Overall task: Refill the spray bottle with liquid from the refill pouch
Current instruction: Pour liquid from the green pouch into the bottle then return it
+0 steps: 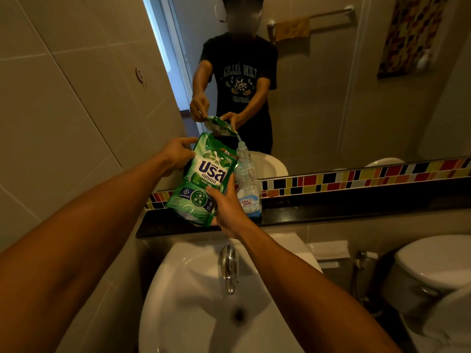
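Both hands grip the refill pouch [201,179], left hand [175,154] closed at its 10 o'clock corner, right hand [224,210] closed at 5 o'clock, spout tilted toward 2 o'clock over the upright spray bottle [248,189] beside the right hand.

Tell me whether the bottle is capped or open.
Open: the bottle has no spray head, and the mirror shows liquid running from the pouch into its neck.

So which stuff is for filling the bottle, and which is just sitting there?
For the job:
green plastic refill pouch, held by left hand and right hand
clear plastic spray bottle on dark ledge

Just there:
white ceramic sink
chrome tap
white toilet
brown hanging towel
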The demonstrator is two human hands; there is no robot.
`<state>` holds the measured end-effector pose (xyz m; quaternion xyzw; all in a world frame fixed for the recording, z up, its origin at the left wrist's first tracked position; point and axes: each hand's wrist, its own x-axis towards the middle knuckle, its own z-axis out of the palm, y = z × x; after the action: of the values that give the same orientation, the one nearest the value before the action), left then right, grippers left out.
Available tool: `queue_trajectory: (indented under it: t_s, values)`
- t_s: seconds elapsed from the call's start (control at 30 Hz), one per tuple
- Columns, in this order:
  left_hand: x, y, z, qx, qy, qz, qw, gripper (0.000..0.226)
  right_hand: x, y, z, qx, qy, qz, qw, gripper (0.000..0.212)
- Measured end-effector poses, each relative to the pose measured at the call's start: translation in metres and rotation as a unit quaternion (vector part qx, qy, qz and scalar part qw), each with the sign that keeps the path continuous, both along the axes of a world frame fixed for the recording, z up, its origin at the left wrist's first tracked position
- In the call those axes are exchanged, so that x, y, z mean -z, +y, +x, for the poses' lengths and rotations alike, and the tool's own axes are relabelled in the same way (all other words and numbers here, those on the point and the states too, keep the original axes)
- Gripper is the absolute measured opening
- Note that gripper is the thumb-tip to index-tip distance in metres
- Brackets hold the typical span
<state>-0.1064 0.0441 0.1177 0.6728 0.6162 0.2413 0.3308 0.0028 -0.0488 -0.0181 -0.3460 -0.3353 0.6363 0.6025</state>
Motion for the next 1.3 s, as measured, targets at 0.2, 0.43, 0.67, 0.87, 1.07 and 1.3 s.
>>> queue_trajectory:
  t_s: [0.2,0.43,0.67,0.87,1.07,1.3]
  values:
    - [-0.0009,0.0016,-0.0002,0.001,0.002,0.006,1.0,0.056,-0.001,0.0003,-0.0013,0.002,0.001,-0.002,1.0,0.076]
    - [-0.0028,0.0026,-0.0018,-0.001,-0.002,-0.001,1.0,0.056,-0.0016,0.0007,-0.0019,-0.003,0.004,-0.003,1.0,0.078]
    - [-0.0032,0.0046,-0.0022,0.001,0.002,-0.001,1.0,0.057,-0.0003,0.0025,-0.004,-0.009,0.006,-0.01,1.0,0.078]
    - [-0.0057,0.0061,-0.0017,0.0,0.008,0.002,1.0,0.057,0.0002,0.0042,-0.0042,-0.008,0.01,-0.008,1.0,0.078]
    - [-0.0073,0.0055,0.0003,0.001,0.008,-0.004,1.0,0.056,-0.0001,0.0047,-0.0032,-0.007,0.015,-0.005,1.0,0.077]
    - [-0.0083,0.0075,-0.001,0.004,0.013,-0.008,1.0,0.057,-0.0003,0.0066,-0.005,-0.011,0.018,-0.006,1.0,0.076]
